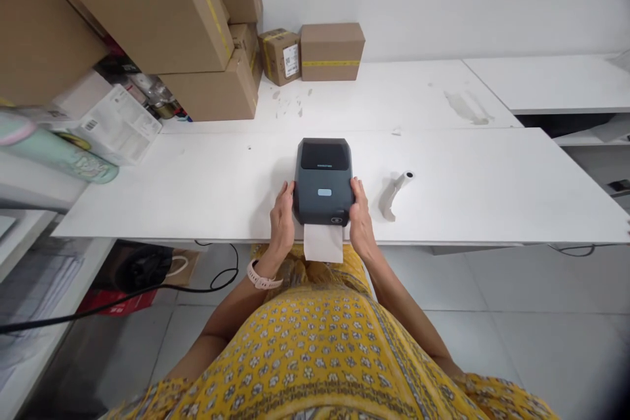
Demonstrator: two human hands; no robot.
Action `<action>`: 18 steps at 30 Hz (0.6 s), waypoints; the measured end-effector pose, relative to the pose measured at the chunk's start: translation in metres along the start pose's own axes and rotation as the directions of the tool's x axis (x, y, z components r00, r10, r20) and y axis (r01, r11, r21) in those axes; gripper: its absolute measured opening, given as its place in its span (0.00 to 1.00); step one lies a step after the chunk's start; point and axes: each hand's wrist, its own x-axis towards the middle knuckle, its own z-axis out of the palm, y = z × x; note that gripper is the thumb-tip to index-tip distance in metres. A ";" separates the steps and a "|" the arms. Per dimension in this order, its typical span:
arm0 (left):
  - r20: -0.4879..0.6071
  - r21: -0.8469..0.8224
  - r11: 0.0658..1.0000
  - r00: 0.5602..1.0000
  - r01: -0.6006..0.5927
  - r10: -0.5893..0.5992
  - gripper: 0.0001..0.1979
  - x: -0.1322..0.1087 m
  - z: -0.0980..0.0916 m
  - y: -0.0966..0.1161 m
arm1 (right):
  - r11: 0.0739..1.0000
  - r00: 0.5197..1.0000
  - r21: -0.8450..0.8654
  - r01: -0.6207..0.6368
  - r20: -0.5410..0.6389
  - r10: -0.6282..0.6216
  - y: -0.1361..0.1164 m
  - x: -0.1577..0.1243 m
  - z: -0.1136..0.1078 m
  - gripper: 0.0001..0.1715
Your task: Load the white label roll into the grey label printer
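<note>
A dark grey label printer (pixel 323 182) stands on the white table near its front edge, its lid closed. A strip of white label paper (pixel 323 243) sticks out of its front slot and hangs past the table edge. My left hand (pixel 282 220) presses against the printer's left side, fingers along the casing. On the opposite side, my right hand (pixel 361 218) grips the casing in the same way, so the printer is held between both palms. To the right of it lies a small paper roll (pixel 404 178) with a curled loose end.
Cardboard boxes (pixel 162 20) are stacked at the back left, and two smaller ones, including a long box (pixel 332 52), sit against the wall. A mint-green bottle (pixel 63 151) and a white carton (pixel 115 121) are at the left. A black cable (pixel 147 290) runs below the table.
</note>
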 end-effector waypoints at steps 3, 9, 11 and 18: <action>-0.017 0.010 1.000 1.000 -0.014 0.015 0.30 -0.001 0.002 -0.003 | 1.000 1.000 -0.014 0.012 0.001 -0.012 -0.003 -0.001 0.007 0.38; -0.058 0.050 0.994 0.994 -0.094 0.097 0.28 0.003 0.007 0.000 | 1.000 1.000 -0.016 0.024 -0.015 -0.024 -0.012 0.004 0.003 0.40; -0.067 0.015 0.990 0.988 -0.137 0.138 0.29 0.012 0.008 0.009 | 0.997 0.997 -0.033 0.072 -0.022 -0.072 -0.021 0.016 -0.003 0.40; -0.121 -0.106 0.954 0.956 -0.280 0.267 0.28 0.078 0.004 0.030 | 0.940 0.945 -0.133 0.316 -0.043 -0.324 -0.072 0.111 -0.021 0.41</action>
